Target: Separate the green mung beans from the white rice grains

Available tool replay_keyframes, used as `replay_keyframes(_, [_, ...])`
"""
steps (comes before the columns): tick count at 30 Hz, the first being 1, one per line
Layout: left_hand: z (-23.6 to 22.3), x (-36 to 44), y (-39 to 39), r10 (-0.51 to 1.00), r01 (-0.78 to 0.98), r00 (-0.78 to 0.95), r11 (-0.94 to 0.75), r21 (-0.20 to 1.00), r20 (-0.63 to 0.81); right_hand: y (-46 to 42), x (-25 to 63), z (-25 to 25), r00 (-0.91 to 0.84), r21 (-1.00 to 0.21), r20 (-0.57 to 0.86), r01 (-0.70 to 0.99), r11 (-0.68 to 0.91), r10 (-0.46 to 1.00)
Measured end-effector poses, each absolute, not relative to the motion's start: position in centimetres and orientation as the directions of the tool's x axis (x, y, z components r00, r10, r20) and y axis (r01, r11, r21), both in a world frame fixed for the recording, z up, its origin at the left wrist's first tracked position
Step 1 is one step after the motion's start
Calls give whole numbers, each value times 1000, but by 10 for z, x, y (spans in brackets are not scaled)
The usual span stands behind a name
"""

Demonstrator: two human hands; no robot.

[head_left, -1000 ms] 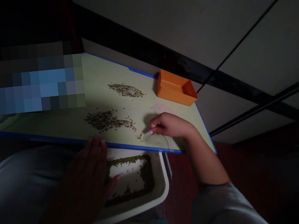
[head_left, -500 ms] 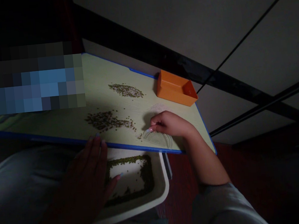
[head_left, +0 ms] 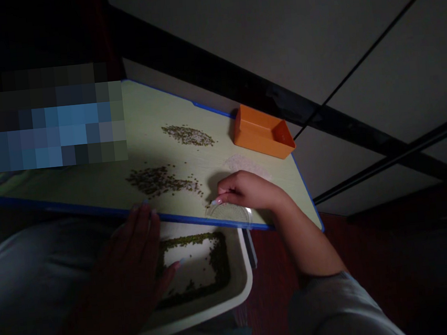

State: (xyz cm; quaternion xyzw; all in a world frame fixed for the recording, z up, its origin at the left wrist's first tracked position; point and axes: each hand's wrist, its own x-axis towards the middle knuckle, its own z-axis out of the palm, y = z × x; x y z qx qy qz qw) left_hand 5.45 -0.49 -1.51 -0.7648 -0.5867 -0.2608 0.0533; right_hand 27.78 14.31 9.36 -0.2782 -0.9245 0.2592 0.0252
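Observation:
My right hand (head_left: 245,189) pinches the rim of a clear round lid (head_left: 231,212) at the near edge of a pale yellow board (head_left: 207,164) with a blue border. A few green beans lie just beside the lid's left rim. Left of it spreads a loose pile of green and brown beans (head_left: 156,181); a lighter pile of beans mixed with pale grains (head_left: 189,135) lies farther back. My left hand (head_left: 136,244), dim in shadow, stretches its fingers to the board's near edge, thumb apart. Beneath it is a white tub (head_left: 241,287) with green beans along its inner sides.
An orange box (head_left: 264,142) stands at the board's back right corner. Between it and my right hand lies a thin patch of pale grains (head_left: 242,163). Behind the board rises a light panelled cabinet (head_left: 314,37). Dark red floor (head_left: 271,278) shows right of the tub. A pixelated area covers the left.
My right hand has slid the clear lid a little to the left, close to the stray beans, uncovering more pale grains behind it. My left hand has not moved visibly.

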Motion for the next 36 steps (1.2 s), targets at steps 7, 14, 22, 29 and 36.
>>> replay_keyframes(7, [-12,56,-5,872,923,171,-305,236,458,143,280,96,-828,-501,-81,515,696,555])
replay_keyframes(14, [-13,55,-5,873,924,175,-306,231,455,138,274,97,-776,-369,-98,610,701,624])
replay_keyframes(22, [-10,56,-4,874,922,158,-297,247,460,143,284,103,-744,-365,-172,657,660,645])
replay_keyframes(29, [-10,57,-4,869,924,157,-297,242,468,147,289,100,-705,-340,-109,689,640,701])
replay_keyframes(36, [-11,55,-5,871,923,164,-301,239,462,148,288,98,-733,-359,-118,661,659,670])
